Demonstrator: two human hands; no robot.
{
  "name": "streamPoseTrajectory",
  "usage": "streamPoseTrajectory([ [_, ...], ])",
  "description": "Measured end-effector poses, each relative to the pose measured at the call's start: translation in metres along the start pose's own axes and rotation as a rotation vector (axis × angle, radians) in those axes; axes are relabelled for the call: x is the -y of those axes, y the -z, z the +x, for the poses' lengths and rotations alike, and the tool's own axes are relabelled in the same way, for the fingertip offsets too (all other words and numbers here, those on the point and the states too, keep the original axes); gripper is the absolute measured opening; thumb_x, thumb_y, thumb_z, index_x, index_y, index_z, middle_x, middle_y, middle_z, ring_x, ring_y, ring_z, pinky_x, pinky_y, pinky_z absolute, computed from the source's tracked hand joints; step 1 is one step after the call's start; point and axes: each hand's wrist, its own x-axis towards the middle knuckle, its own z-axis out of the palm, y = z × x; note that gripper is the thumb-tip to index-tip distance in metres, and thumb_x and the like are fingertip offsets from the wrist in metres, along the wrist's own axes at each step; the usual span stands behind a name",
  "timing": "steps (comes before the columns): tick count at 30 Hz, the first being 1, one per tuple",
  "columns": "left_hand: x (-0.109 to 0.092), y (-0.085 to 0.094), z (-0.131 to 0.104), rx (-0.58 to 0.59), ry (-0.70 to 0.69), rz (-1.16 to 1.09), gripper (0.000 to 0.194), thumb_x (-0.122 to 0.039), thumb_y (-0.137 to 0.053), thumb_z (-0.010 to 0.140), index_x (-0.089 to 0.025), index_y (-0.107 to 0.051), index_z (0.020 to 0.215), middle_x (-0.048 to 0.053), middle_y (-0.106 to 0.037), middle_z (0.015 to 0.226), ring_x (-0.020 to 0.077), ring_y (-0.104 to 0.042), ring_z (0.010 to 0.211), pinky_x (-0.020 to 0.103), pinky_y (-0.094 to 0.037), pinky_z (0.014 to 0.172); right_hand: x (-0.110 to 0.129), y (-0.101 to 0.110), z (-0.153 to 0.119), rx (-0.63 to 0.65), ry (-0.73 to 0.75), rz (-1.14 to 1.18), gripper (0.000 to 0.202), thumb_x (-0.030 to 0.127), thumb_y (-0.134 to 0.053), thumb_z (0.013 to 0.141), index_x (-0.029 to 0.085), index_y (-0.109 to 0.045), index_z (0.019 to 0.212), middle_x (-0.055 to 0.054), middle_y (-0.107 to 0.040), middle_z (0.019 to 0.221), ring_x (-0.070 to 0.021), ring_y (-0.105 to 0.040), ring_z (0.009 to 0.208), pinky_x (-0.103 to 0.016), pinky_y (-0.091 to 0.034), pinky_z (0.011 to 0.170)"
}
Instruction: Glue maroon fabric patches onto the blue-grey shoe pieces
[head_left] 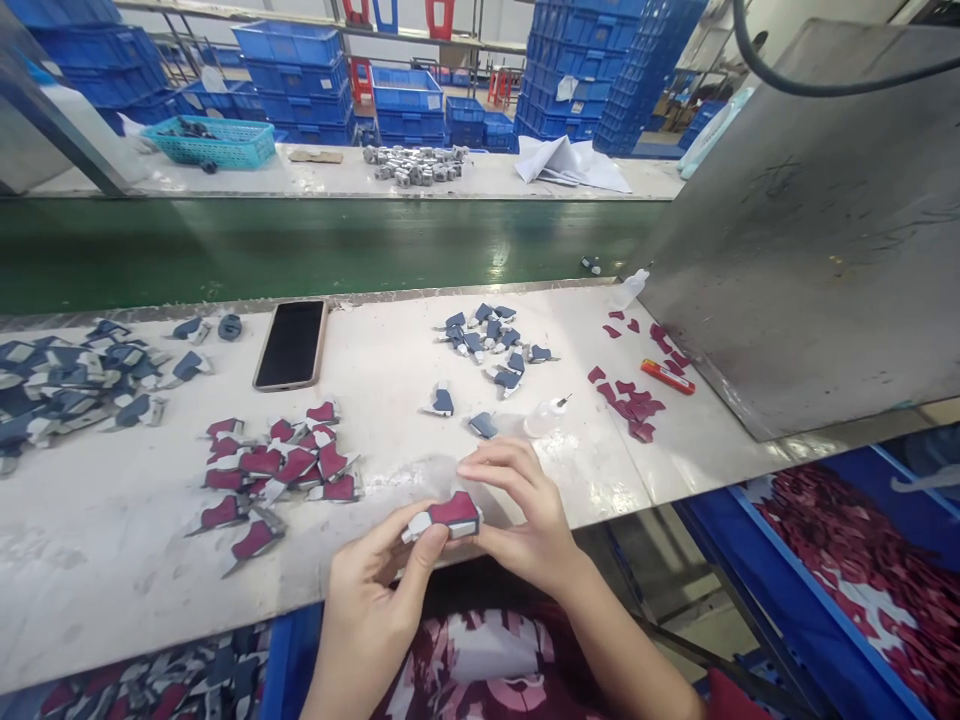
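Centrally, maroon piece (450,513), pinched between left hand (375,590), right hand (525,510), grip seemingly fingertip-tight

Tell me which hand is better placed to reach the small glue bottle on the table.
Right. The right hand sits just below the small glue bottle, with nothing between them. The left hand is farther off and pinches the red-and-grey piece from the left, so it would probably have to cross over.

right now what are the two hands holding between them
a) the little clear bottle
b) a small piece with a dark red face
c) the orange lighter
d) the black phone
b: the left hand and right hand pinch a small dark red piece at the table edge; the phone, lighter and bottle lie untouched on the table.
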Motion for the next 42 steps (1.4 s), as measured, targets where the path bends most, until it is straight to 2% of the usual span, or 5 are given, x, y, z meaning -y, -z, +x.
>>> streamPoseTrajectory([
  [6, -0.017, 0.002, -0.003, 0.031, 0.097, -0.161, 0.032, -0.044, -0.071, 0.081, -0.017, -0.079, 0.096, 0.006, -0.077, 0.081, 0.0177, -0.07, 0.065, 0.022, -0.058, 0.063, 0.003, 0.006, 0.006, 0.078, 0.231, -0.041, 0.022, 0.019, -0.071, 0.083, 0.03, -0.065, 0.102, -0.001, -0.073, 0.086, -0.0223, -0.065, 0.086, -0.045, -0.052, 0.088],
  [20, -0.015, 0.003, 0.007, 0.245, 0.344, -0.354, 0.032, -0.045, -0.078, 0.074, -0.016, -0.08, 0.089, 0.006, -0.074, 0.082, 0.0175, -0.069, 0.073, 0.023, -0.06, 0.067, 0.003, 0.002, -0.012, -0.095, 0.413, -0.218, 0.052, 0.011, -0.061, 0.079, 0.037, -0.064, 0.124, 0.0, -0.072, 0.073, -0.0228, -0.057, 0.069, -0.037, -0.053, 0.058],
  [24, -0.013, 0.003, 0.01, 0.289, 0.313, -0.357, 0.033, -0.044, -0.074, 0.078, -0.015, -0.079, 0.094, 0.009, -0.076, 0.088, 0.0214, -0.071, 0.078, 0.029, -0.061, 0.072, 0.003, 0.002, -0.008, -0.094, 0.342, -0.137, 0.056, 0.01, -0.067, 0.081, 0.034, -0.059, 0.132, 0.0, -0.074, 0.079, -0.0201, -0.061, 0.068, -0.037, -0.054, 0.064],
  [33, -0.013, 0.002, 0.004, -0.012, 0.228, -0.187, 0.037, -0.04, -0.08, 0.07, -0.018, -0.079, 0.1, 0.006, -0.078, 0.081, 0.0219, -0.074, 0.07, 0.028, -0.061, 0.067, 0.003, 0.005, -0.007, -0.097, 0.104, -0.017, 0.054, 0.025, -0.078, 0.079, 0.029, -0.06, 0.13, -0.01, -0.071, 0.109, -0.028, -0.066, 0.098, -0.045, -0.056, 0.081],
  [42, -0.017, -0.013, 0.0, -0.137, 0.181, -0.19, 0.048, -0.04, -0.081, 0.07, -0.018, -0.074, 0.112, 0.007, -0.079, 0.097, 0.0245, -0.076, 0.09, 0.029, -0.062, 0.084, 0.004, -0.006, -0.012, -0.019, -0.19, 0.288, 0.037, 0.018, -0.066, 0.09, 0.03, -0.067, 0.125, -0.006, -0.067, 0.096, -0.0182, -0.065, 0.087, -0.035, -0.057, 0.079],
])
